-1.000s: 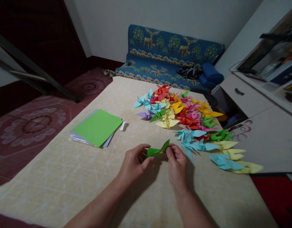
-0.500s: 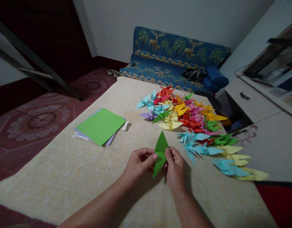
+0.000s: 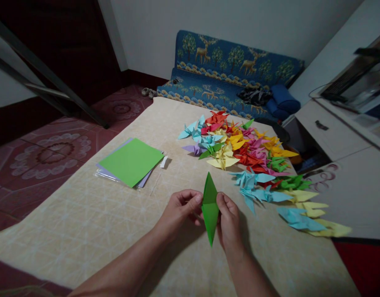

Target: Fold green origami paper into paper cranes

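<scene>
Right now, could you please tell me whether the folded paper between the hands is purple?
No, the folded paper between the left hand and the right hand is green.

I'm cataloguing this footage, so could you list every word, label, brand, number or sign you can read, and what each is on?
No text can be read anywhere in this picture.
White strip beside the paper stack: too small to tell whether it bears print.
Clear wrapper under the stack: no legible print.
Dark blue item on the cabinet: too blurred to read.
Folded green paper: no writing visible.
</scene>
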The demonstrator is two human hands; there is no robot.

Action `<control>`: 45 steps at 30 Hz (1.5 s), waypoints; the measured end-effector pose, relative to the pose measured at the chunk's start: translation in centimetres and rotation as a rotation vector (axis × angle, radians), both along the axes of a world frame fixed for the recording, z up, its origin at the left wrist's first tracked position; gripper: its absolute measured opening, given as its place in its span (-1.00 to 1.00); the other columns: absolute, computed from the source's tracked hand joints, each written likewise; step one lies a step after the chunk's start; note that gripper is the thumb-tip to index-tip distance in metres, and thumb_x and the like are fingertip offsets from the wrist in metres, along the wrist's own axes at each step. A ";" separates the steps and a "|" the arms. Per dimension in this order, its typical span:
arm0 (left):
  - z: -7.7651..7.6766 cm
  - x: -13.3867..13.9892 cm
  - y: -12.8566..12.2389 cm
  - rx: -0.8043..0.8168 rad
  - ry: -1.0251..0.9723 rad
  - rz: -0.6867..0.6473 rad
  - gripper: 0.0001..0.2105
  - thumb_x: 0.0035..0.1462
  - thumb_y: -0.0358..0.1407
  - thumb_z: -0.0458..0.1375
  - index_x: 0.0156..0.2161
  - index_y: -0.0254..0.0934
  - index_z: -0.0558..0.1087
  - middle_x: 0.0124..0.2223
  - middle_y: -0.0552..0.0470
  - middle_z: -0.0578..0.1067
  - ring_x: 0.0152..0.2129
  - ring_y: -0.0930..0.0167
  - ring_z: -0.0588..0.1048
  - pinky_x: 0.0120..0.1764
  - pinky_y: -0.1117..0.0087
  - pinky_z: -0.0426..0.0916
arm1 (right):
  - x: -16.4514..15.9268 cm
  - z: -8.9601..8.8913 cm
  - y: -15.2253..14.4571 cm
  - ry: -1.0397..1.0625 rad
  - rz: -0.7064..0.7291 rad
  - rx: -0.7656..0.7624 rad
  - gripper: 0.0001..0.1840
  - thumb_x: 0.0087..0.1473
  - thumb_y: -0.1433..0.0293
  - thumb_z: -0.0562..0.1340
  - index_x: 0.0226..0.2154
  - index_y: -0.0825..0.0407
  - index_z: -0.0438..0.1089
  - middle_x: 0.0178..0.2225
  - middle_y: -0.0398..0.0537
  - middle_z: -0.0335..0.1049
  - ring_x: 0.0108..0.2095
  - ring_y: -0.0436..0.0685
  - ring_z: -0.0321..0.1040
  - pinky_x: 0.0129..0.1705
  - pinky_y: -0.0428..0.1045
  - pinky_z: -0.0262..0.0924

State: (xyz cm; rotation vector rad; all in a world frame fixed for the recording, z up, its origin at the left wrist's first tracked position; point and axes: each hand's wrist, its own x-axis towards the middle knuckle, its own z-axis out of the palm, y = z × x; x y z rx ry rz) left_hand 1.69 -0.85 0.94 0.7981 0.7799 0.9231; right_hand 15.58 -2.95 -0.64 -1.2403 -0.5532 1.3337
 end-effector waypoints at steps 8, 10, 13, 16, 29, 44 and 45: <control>0.2 -0.4 0.2 -0.003 -0.008 0.031 -0.72 0.06 -0.13 0.28 -0.31 -0.37 0.50 -0.52 0.08 0.44 -0.65 0.54 0.41 -0.59 0.55 0.38 | -0.1 0.5 -0.1 -0.026 0.165 0.037 -0.63 0.01 0.03 0.27 -0.46 0.01 0.36 -0.56 -0.13 0.45 -0.60 0.08 0.33 -0.63 -0.10 0.11; 0.3 -0.4 0.2 -0.007 -0.017 0.024 -0.71 0.07 -0.12 0.27 -0.32 -0.37 0.50 -0.52 0.08 0.44 -0.65 0.54 0.41 -0.60 0.56 0.37 | -0.1 0.6 -0.1 -0.036 0.165 0.034 -0.61 0.00 0.02 0.27 -0.47 0.02 0.36 -0.55 -0.10 0.46 -0.59 0.09 0.34 -0.62 -0.09 0.13; 0.3 -0.4 0.2 -0.008 -0.030 0.014 -0.73 0.09 -0.13 0.25 -0.31 -0.36 0.49 -0.52 0.08 0.44 -0.64 0.55 0.41 -0.60 0.57 0.36 | -0.1 0.7 -0.1 -0.039 0.158 0.037 -0.61 0.01 0.03 0.28 -0.49 0.02 0.35 -0.56 -0.10 0.45 -0.60 0.08 0.34 -0.61 -0.10 0.15; 0.4 -0.4 0.2 -0.022 -0.032 0.014 -0.74 0.09 -0.13 0.24 -0.32 -0.35 0.49 -0.53 0.09 0.44 -0.65 0.55 0.41 -0.60 0.57 0.37 | -0.1 0.7 -0.1 0.009 0.159 0.044 -0.63 0.01 0.06 0.29 -0.51 0.01 0.34 -0.58 -0.13 0.44 -0.61 0.06 0.33 -0.60 -0.11 0.15; 0.2 -0.6 0.4 -0.014 0.129 0.048 -0.72 -0.04 -0.17 0.32 -0.28 -0.36 0.50 -0.46 0.03 0.49 -0.60 0.47 0.46 -0.56 0.51 0.38 | 0.1 -1.0 -0.3 -0.187 0.047 0.120 -0.69 0.09 0.09 0.23 -0.48 -0.04 0.30 -0.58 -0.22 0.27 -0.59 0.02 0.18 -0.60 -0.13 0.05; -0.3 0.0 0.2 0.060 0.187 0.049 -0.75 -0.03 -0.18 0.29 -0.45 -0.40 0.54 -0.56 -0.03 0.52 -0.61 0.43 0.44 -0.51 0.47 0.29 | -0.1 -1.0 -0.2 -0.258 0.060 0.145 -0.68 0.10 0.10 0.22 -0.49 -0.02 0.34 -0.70 -0.29 0.11 -0.68 -0.04 0.06 -0.64 -0.15 -0.06; -0.3 0.0 0.2 0.075 0.207 0.064 -0.77 -0.04 -0.20 0.30 -0.47 -0.40 0.52 -0.57 -0.02 0.51 -0.62 0.44 0.43 -0.51 0.48 0.28 | -0.2 -0.8 -0.1 -0.264 0.067 0.133 -0.70 0.09 0.10 0.23 -0.45 -0.02 0.35 -0.68 -0.29 0.15 -0.68 -0.04 0.08 -0.65 -0.15 -0.04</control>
